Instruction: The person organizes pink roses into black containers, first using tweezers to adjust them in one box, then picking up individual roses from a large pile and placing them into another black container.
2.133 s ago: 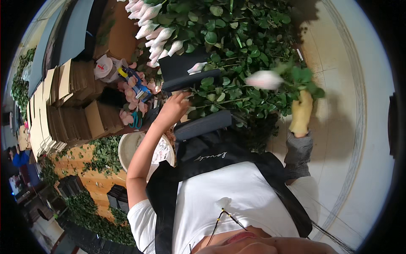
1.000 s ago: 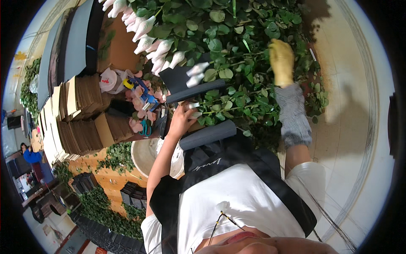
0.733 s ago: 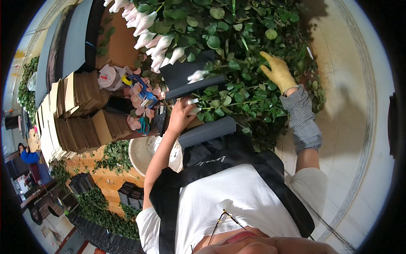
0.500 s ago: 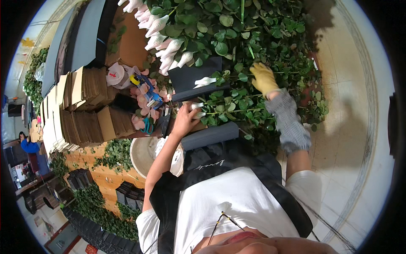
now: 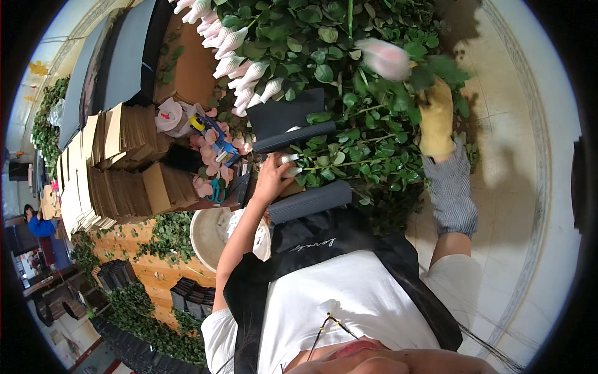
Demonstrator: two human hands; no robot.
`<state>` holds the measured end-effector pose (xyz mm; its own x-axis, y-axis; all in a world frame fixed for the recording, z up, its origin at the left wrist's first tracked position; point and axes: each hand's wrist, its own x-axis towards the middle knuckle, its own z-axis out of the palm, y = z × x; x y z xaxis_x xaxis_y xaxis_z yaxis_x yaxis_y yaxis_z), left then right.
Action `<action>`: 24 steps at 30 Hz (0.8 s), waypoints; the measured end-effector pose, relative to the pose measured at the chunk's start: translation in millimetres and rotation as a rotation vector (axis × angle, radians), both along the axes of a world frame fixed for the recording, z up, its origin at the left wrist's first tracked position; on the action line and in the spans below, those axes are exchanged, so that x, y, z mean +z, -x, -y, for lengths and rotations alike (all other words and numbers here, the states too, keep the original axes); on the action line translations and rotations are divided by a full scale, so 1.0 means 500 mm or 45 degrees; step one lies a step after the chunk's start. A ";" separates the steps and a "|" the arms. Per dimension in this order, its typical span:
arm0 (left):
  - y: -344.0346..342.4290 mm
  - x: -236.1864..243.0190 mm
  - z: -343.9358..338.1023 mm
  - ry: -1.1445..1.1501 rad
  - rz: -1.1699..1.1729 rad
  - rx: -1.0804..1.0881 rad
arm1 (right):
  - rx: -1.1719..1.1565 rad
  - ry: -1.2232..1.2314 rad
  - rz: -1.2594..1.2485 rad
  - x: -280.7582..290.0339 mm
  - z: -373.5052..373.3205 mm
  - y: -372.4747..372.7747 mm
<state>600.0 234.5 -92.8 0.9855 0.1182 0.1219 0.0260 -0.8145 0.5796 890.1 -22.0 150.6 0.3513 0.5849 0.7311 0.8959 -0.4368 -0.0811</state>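
My right hand [image 5: 438, 118], in a yellow glove with a striped grey sleeve, is closed on the leafy stem of a rose. Its pale pink bud [image 5: 385, 59], in a white net sleeve, is smeared by motion above the foliage. My left hand [image 5: 272, 177], bare, has its fingers curled at the netted rose heads [image 5: 291, 171] lying in front of me. Their green stems run right across dark wrapping sheets. One black sheet [image 5: 289, 112] lies just beyond, its near edge curled up; a rolled grey edge [image 5: 311, 201] borders the stems on my side.
A large heap of netted roses [image 5: 249, 73] covers the far side. Stacked cardboard pieces [image 5: 128, 128] stand at left, with loose pink petals, teal scissors [image 5: 216, 191] and a blue tool [image 5: 224, 146] beside them. A white bucket [image 5: 208, 240] stands below the table. Another person sits far left.
My right hand has moved right from the foliage and now lifts a rose, its bud swinging above the heap. The left hand stays at the rose heads, nearly still.
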 end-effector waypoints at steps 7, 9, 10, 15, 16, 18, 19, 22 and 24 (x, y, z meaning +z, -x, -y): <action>-0.031 -0.026 -0.031 0.105 0.046 -0.088 | 0.396 1.062 -0.558 -0.197 0.026 0.206; -0.029 -0.053 -0.048 0.049 0.025 -0.091 | 0.453 1.262 -0.714 -0.350 0.038 0.220; -0.032 -0.019 -0.037 0.137 -0.004 -0.112 | 0.332 1.453 -0.694 -0.356 0.038 0.226; -0.026 0.022 0.014 -0.056 -0.029 -0.059 | 0.001 1.962 -0.936 -0.453 0.001 0.217; -0.025 0.021 0.030 -0.116 -0.055 -0.074 | 0.008 1.990 -1.048 -0.471 0.012 0.208; -0.023 0.016 0.041 -0.186 -0.042 -0.085 | 0.281 1.375 -0.928 -0.494 0.082 0.199; -0.011 0.024 0.039 -0.185 -0.070 -0.080 | 0.403 0.968 -0.888 -0.467 0.091 0.212; 0.019 0.024 0.018 -0.066 -0.068 -0.043 | 0.247 0.772 -1.322 -0.287 0.041 0.178; 0.025 0.007 -0.007 0.112 -0.023 -0.082 | 0.218 0.333 -1.160 -0.252 0.027 0.148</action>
<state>587.5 238.2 -89.4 0.9933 0.0637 0.0960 -0.0139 -0.7605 0.6491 815.9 -35.5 24.7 0.6141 0.7871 0.0587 0.5905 -0.4088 -0.6959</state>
